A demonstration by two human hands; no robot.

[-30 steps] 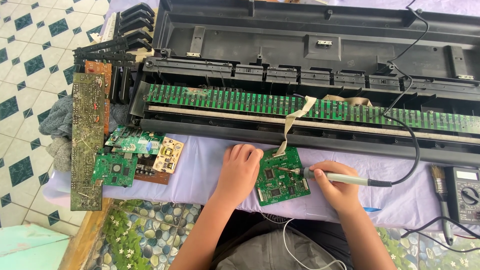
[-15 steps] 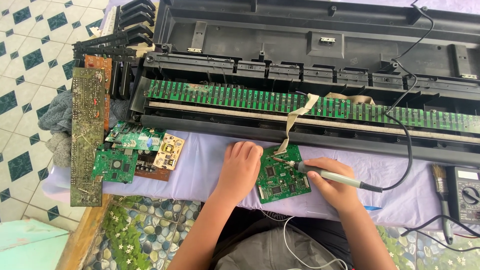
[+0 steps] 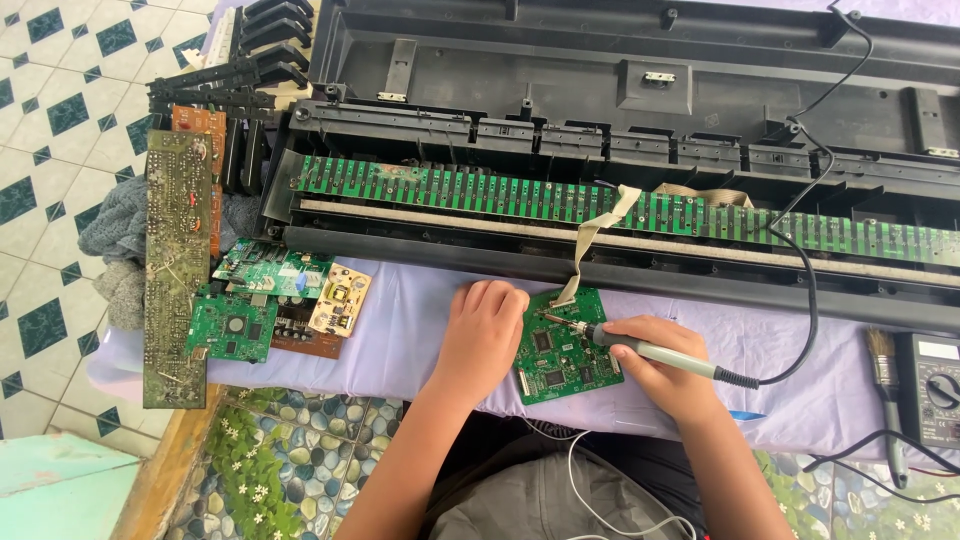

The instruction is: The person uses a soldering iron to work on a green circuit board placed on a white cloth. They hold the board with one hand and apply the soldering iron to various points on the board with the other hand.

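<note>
While it fills the far half of the scene from left to right, the large opened black plastic keyboard casing [image 3: 640,70] lies with its long narrow green contact board [image 3: 480,190] exposed along its near side, resting on a pale lilac cloth [image 3: 400,330] spread over the work surface. To the left, a tall narrow olive-green circuit board [image 3: 177,270] lies lengthwise near the cloth's edge, and just right of it sits a loose pile of smaller green and cream circuit boards [image 3: 270,300]. Near the middle, at the near edge of the cloth, lies the small square green circuit board [image 3: 562,345], joined to the casing by a beige flat ribbon cable [image 3: 595,240]. The left hand [image 3: 482,335] lies palm down with fingers curled, pressing on the cloth and the board's left edge. The right hand [image 3: 660,365] is closed around the grey-handled soldering iron [image 3: 650,350], whose tip rests on the board's upper middle; its black cord [image 3: 800,290] loops away to the far right. At the far right lie a wooden-handled brush [image 3: 882,355] and a black multimeter [image 3: 935,385].
</note>
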